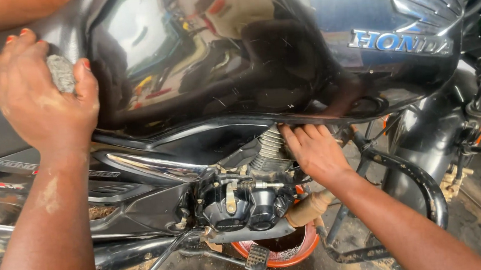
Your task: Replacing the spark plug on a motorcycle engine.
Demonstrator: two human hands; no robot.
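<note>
A black motorcycle fills the view, its glossy fuel tank on top and the engine below. My left hand rests on the seat end of the tank, fingers curled around a small grey rag or stone. Beside the finned cylinder, my right hand reaches under the tank's lower edge, and its fingertips are hidden up in the gap, so what they touch cannot be seen.
A red basin holding dark liquid sits on the ground under the engine. A footpeg and black crash guard tube stick out at the front. A black side panel lies under my left arm. Dirt floor below.
</note>
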